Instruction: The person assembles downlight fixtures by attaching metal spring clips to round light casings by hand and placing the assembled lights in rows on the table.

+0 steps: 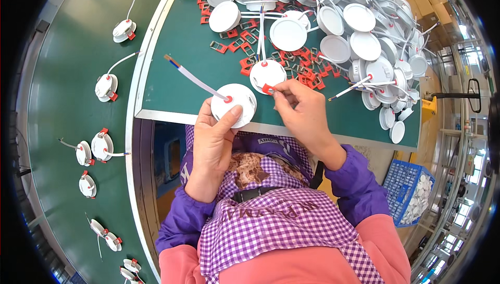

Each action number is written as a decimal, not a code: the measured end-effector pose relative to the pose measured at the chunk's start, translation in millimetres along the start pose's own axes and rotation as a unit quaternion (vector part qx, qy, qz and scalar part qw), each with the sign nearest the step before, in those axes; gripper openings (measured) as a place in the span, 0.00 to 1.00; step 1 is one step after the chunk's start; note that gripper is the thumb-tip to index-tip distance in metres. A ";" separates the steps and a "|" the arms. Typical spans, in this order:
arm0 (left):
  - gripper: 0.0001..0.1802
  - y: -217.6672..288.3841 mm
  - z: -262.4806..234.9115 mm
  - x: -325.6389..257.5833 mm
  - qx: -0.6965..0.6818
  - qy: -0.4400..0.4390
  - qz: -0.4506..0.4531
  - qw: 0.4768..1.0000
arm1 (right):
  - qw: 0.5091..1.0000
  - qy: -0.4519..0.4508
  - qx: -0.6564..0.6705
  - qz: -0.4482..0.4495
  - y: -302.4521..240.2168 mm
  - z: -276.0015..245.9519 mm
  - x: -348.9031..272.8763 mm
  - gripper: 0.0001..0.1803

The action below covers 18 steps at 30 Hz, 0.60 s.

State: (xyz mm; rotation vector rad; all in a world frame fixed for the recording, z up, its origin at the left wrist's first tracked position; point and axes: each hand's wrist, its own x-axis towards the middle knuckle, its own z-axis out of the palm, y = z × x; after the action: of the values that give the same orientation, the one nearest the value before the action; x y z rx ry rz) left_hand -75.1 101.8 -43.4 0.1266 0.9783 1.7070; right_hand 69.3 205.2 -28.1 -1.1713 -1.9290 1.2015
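While the left hand (212,137) grips a white disc-shaped fitting (238,108) by its lower left edge, the right hand (303,113) sits a little farther from the body, well over to the right. The two hands are apart, with a gap between them. Held over the near edge of the green table (177,89), the fitting lies up and to the right of the left palm; the thumb presses on its raised back and the fingers curl round the side and out of sight underneath. It is to the left of the right hand and does not touch it. From the red collar on the fitting, a white cable (200,83) slants up to the left and ends in thin coloured wires.

At the right hand, thumb and forefinger are pinched on a small red clip (268,89). That clip overlaps the lower rim of a second white fitting (266,76), just beyond the held one; whether the two are joined cannot be told. Loose red clips (311,79) with metal loops lie scattered behind, and a heap of white fittings (359,18) covers the table's far right. Left of the table, several clipped fittings (107,87) rest on a long green surface (67,107).
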 end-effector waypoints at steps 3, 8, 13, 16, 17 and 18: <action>0.22 -1.5 3.8 0.9 0.019 0.016 0.019 1.000 | 0.996 0.014 -0.056 -0.070 -4.1 11.5 1.8 0.05; 0.24 -4.0 1.4 4.3 0.040 0.026 0.071 0.996 | 0.999 -0.034 -0.005 -0.025 -13.9 18.3 -0.6 0.08; 0.24 -5.5 -4.2 6.9 0.034 0.022 0.076 0.996 | 0.995 -0.029 0.008 -0.097 -11.4 21.5 -1.1 0.09; 0.22 -6.4 -4.9 8.2 0.035 0.019 0.082 0.996 | 0.994 -0.029 -0.002 -0.102 -15.4 20.1 -1.4 0.08; 0.21 -6.7 -4.9 8.7 0.039 0.021 0.088 0.995 | 0.994 -0.030 -0.002 -0.101 -15.9 20.3 -1.4 0.08; 0.21 -6.8 -4.0 9.5 0.038 0.021 0.088 0.995 | 0.993 -0.029 -0.015 -0.112 -16.6 20.1 -1.5 0.08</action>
State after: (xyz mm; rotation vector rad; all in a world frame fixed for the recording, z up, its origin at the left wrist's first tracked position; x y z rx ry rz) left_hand -75.8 108.0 -54.1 0.2335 1.0893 1.8398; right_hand 47.4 192.4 -21.8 -0.9142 -2.0660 1.1011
